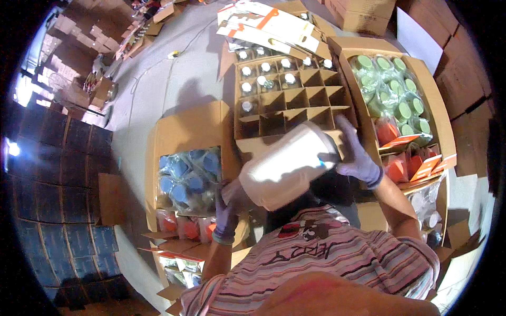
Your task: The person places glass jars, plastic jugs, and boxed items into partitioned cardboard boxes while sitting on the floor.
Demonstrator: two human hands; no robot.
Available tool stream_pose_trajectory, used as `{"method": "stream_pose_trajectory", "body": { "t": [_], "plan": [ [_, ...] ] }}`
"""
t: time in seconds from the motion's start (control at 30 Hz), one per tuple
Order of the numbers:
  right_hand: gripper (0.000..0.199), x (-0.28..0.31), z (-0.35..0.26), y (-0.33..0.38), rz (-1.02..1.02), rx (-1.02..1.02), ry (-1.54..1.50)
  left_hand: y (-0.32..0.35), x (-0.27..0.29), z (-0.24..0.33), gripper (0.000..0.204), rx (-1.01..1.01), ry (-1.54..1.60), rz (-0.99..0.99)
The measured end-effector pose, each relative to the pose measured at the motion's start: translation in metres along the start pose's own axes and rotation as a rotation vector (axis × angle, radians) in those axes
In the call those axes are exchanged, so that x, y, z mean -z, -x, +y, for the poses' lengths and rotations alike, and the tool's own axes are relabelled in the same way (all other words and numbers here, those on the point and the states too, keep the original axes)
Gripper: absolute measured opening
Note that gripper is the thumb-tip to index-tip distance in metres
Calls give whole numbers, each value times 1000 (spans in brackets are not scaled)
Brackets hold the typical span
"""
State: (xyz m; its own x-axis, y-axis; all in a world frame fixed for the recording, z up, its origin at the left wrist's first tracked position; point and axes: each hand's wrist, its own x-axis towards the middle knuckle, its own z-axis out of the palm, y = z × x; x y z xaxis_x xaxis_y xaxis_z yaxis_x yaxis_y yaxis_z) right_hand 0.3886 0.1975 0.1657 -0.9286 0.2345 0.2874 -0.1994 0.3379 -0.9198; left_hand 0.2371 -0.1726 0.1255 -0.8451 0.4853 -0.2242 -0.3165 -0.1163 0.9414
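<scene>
Head: wide grips hold white container.

White container, divided carton, green-lidded jars

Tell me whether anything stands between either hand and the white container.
Nothing visible but gloves: the left hand holds the white container at its left end, the right hand at its right.

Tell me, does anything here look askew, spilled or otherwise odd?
The loose white-and-red card sheets look untidy, overlapping at odd angles across the far end of the divided carton. No spill is visible, and the white container between the left hand and right hand shows no clear damage.
</scene>
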Motion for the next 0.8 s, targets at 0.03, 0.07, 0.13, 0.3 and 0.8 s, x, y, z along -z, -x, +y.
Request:
{"method": "stream_pose_trajectory", "body": {
  "t": [0.03,0.07,0.13,0.3,0.8],
  "plan": [
    [101,3,11,-2,-124,-50,-152,-5,-8,-1,78,34,48,-44],
    [108,2,9,17,-244,-382,-457,-8,-3,-20,79,-15,90,-156],
    [107,12,14,26,-243,-325,-568,-10,-9,-23,83,-40,-47,-205],
    [103,14,24,63,-60,-505,-642,-26,-61,11,96,-767,-1413,-286],
    [77,0,13,52,154,-207,-286,-42,-112,21,71,-782,-1190,-389]
  ]
}}
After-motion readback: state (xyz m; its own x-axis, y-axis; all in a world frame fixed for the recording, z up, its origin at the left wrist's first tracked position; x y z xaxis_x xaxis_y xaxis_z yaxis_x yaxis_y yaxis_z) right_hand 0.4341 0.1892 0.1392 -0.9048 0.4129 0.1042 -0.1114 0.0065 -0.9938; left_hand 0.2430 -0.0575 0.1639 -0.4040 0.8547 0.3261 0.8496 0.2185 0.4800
